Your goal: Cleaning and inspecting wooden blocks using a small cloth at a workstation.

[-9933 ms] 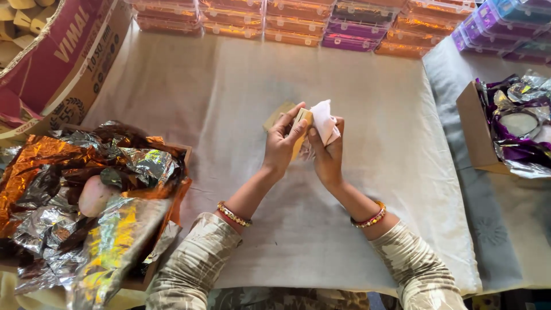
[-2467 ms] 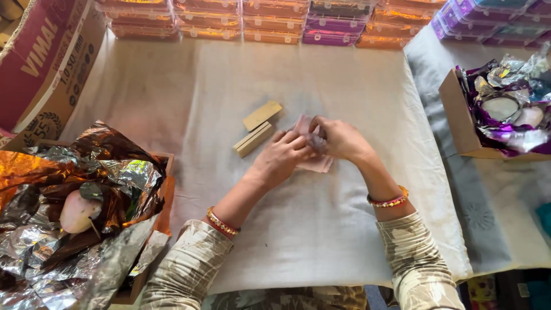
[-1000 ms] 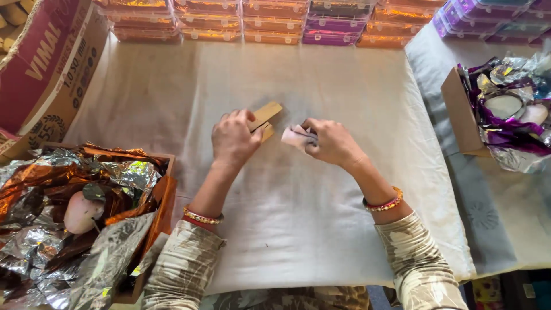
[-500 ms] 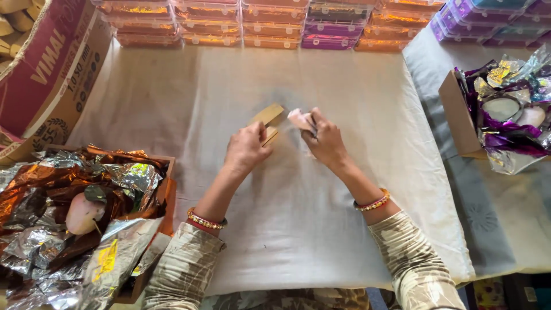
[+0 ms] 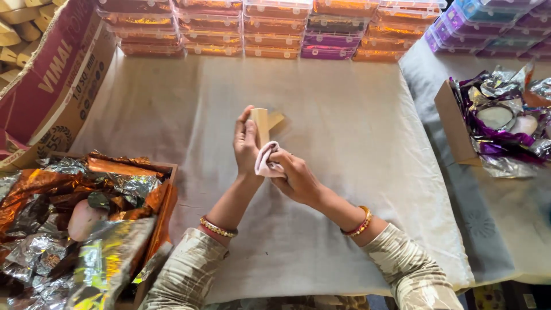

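Note:
My left hand [image 5: 245,144] holds a small tan wooden block [image 5: 260,125] upright above the cloth-covered table [image 5: 344,132]. My right hand [image 5: 291,175] grips a folded pale pink cloth [image 5: 266,161] and presses it against the lower end of that block. A second tan wooden block [image 5: 275,119] lies flat on the table just behind the raised one, partly hidden by it.
Rows of orange and purple lidded plastic boxes [image 5: 270,28] line the far edge. A wooden tray with crumpled orange and silver foil [image 5: 80,212] sits at near left, a cardboard carton [image 5: 51,74] at far left. A cardboard box of purple foil [image 5: 493,120] stands at right.
My left hand has picked one wooden block up off the table and stood it upright. My right hand has brought the pink cloth back towards me, against the block.

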